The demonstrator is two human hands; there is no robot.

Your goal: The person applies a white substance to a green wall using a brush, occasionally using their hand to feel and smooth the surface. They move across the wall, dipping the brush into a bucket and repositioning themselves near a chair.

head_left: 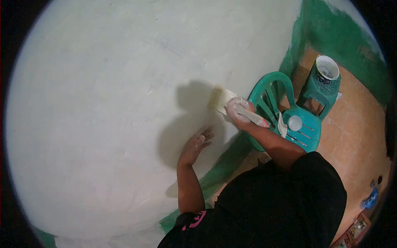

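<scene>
My right hand (238,111) is closed round a wide paintbrush (223,99), its pale bristles at the white wall (103,103) and its handle pointing back toward my forearm. White paint smears cover the fingers. Lower and to the left, my left hand (197,145) is held up close to the wall, fingers spread with nothing in them. A white smear shows on that hand too. Shadows of the hand and brush fall on the painted surface.
A green plastic chair (271,89) stands right of the wall, bearing a white round container (295,123) and a pale cloth (282,125). Behind it, a white bucket (327,67) sits on a green stool (326,89). A blue plastic bag (371,198) lies on the tiled floor (347,136).
</scene>
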